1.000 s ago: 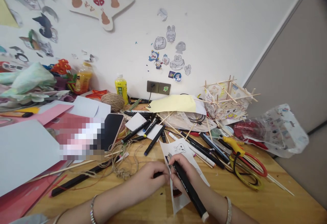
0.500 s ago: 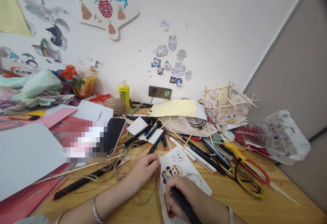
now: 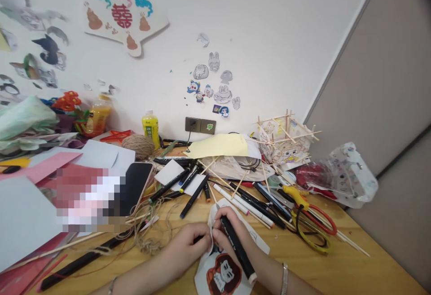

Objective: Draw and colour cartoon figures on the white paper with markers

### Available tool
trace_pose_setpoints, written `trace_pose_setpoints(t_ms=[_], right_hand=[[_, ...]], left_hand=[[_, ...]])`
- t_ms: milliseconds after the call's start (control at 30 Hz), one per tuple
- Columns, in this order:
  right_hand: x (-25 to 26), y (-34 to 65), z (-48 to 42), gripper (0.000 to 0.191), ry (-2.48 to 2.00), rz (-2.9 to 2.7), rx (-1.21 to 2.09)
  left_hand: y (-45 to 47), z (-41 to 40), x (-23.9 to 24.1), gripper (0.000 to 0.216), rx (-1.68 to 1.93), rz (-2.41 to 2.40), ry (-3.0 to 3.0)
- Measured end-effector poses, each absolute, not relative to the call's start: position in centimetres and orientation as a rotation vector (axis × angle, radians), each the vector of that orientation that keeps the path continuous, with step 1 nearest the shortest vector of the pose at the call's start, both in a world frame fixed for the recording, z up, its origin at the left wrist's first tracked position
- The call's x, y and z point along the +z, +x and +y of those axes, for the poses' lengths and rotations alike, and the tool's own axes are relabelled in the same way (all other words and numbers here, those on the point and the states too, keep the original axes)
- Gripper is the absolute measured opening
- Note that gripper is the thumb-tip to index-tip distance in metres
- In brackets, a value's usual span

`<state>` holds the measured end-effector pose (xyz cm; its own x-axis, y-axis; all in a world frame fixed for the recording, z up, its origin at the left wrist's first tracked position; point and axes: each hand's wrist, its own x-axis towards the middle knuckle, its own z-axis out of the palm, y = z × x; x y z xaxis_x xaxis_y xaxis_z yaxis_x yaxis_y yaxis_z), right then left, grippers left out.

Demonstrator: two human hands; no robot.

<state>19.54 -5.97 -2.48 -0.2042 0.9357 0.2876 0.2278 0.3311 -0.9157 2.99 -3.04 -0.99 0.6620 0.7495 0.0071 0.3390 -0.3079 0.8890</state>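
Right now both hands work low centre on the wooden surface (image 3: 336, 268): right hand (image 3: 232, 239) grips a black marker pen (image 3: 235, 245), left hand (image 3: 188, 245) pinches the white cartoon-printed paper cutout (image 3: 222, 275).

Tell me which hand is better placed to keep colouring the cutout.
Right. The right hand grips the black marker, tip at the paper cutout's upper edge. The left hand pinches that paper's left edge, so it likely steadies.

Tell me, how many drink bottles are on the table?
2. A small yellow bottle stands by the wall, beside the twine ball. An orange bottle stands further left. More may hide behind clutter.
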Motion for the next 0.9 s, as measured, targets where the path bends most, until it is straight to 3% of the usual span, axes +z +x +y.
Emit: trace_pose_setpoints(t_ms=[133,333,633,900], right_hand=[[-3.1,19.4,-6.0,0.021,-0.994,-1.678,0.969],[-3.9,19.4,-5.9,0.026,-0.976,-1.649,1.005],[-3.6,19.9,-6.2,0.031,-0.964,-1.685,0.992],[-4.0,20.0,-5.8,0.031,-1.055,-1.723,0.785]], left_hand=[[3.1,-3.2,-1.3,0.02,0.512,0.826,1.845],[3.1,-3.3,-1.3,0.036,0.491,0.833,1.777],[3.2,-3.2,-1.0,0.037,0.497,0.866,1.9],[3.1,-3.8,0.2,0.033,0.582,0.924,2.026]])
